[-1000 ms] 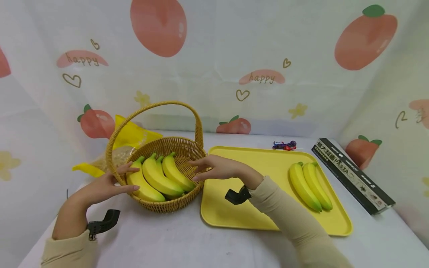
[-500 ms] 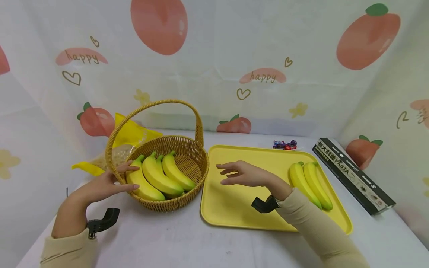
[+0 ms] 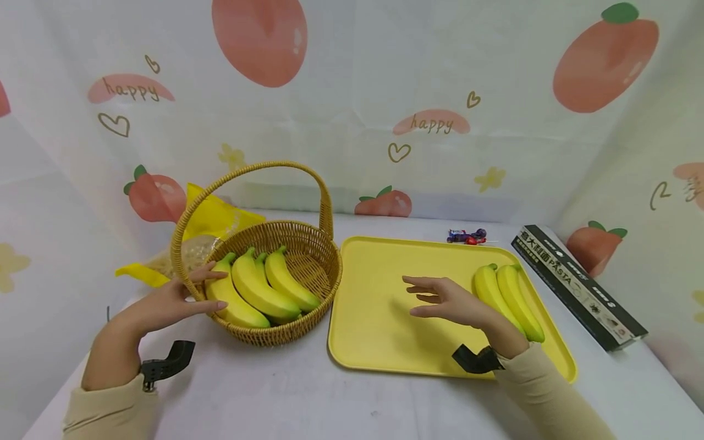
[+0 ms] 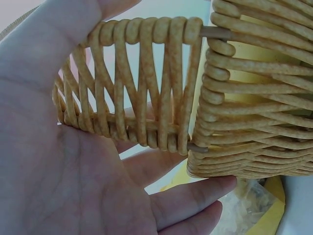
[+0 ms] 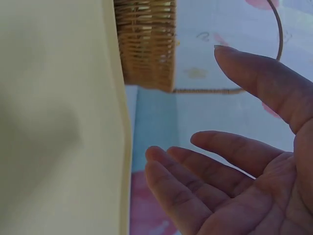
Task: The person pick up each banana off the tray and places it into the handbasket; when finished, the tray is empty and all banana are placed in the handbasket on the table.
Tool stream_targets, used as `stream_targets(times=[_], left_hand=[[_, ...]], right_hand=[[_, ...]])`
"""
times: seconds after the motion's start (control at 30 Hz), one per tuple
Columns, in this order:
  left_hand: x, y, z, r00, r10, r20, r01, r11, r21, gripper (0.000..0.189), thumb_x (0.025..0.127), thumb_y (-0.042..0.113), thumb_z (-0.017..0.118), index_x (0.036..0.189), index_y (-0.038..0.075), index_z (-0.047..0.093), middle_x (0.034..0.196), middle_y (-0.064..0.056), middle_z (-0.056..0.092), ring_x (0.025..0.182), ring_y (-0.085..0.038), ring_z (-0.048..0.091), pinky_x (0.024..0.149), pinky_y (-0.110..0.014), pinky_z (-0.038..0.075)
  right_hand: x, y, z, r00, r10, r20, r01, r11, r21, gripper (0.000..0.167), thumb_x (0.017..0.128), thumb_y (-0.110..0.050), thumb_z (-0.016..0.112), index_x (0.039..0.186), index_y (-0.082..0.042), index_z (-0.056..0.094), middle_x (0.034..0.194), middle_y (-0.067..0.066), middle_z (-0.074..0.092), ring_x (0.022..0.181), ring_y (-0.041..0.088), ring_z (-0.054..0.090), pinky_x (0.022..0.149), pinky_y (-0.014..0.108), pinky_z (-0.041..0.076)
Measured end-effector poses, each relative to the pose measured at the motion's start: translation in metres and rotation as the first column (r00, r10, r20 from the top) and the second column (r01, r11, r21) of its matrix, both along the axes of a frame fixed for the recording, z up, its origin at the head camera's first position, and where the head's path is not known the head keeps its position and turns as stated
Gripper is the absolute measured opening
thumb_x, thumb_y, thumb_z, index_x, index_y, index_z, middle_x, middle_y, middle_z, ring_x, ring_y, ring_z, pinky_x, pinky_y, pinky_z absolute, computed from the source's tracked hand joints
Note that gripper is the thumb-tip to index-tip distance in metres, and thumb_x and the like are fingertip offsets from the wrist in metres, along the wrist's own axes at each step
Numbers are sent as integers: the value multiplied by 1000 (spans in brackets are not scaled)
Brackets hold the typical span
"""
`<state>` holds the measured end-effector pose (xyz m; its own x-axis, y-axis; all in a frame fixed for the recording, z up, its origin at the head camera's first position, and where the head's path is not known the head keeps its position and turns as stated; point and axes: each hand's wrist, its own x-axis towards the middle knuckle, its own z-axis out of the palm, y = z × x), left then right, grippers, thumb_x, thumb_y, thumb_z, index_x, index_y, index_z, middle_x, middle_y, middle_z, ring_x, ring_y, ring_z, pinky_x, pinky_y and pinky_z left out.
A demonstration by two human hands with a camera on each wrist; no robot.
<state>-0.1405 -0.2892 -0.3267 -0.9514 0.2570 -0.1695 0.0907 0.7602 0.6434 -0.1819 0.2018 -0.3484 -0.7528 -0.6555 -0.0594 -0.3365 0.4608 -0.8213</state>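
Here, tray pair: two curved yellow bananas with green tips lie side by side at the right end of the flat yellow rectangular tray.
Direction: they are to the right of the fingertips of the right hand, partly hidden behind its wrist.
Long axis: stems at the far side, tips toward the person, slanting right at the near end.
Nearer hand: the right, hovering over the tray with fingertips pointing left, away from the pair.
Right fingers: loosely extended, thumb well apart, nothing held.
Left fingers: spread and mostly straight; the left hand spans the base of the woven tan handle, touching the round wicker basket.
Basket load: a cluster of yellow bananas, well left of the right hand.
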Motion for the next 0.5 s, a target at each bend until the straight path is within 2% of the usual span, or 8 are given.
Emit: stream_targets(times=[0.23, 0.4, 0.5], left_hand=[[1, 1, 0, 1000, 7, 5, -7, 1000, 4, 65, 85, 42, 64, 141, 19, 40, 152, -27, 16, 129, -55, 24, 89, -67, 36], [0, 1, 0, 1000, 7, 12, -7, 1000, 3, 66, 85, 42, 63, 141, 18, 39, 153, -27, 11, 127, -56, 27, 88, -66, 37], [0, 1, -1, 1000, 6, 12, -6, 1000, 3, 66, 86, 41, 63, 142, 18, 38, 152, -28, 11, 125, -56, 28, 87, -66, 38]], right_hand=[[10, 30, -10, 993, -118, 6, 119, 992, -42, 66, 87, -20, 65, 139, 7, 35, 145, 28, 33, 129, 44, 39, 101, 45, 38], [18, 48, -13, 980, -200, 1, 200, 978, -51, 64, 88, -18, 64, 140, 6, 35, 143, 29, 35, 128, 47, 39, 96, 43, 44], [22, 57, -13, 970, -243, -7, 242, 968, -63, 63, 89, -17, 62, 140, 5, 34, 142, 30, 37, 127, 48, 39, 93, 36, 48]])
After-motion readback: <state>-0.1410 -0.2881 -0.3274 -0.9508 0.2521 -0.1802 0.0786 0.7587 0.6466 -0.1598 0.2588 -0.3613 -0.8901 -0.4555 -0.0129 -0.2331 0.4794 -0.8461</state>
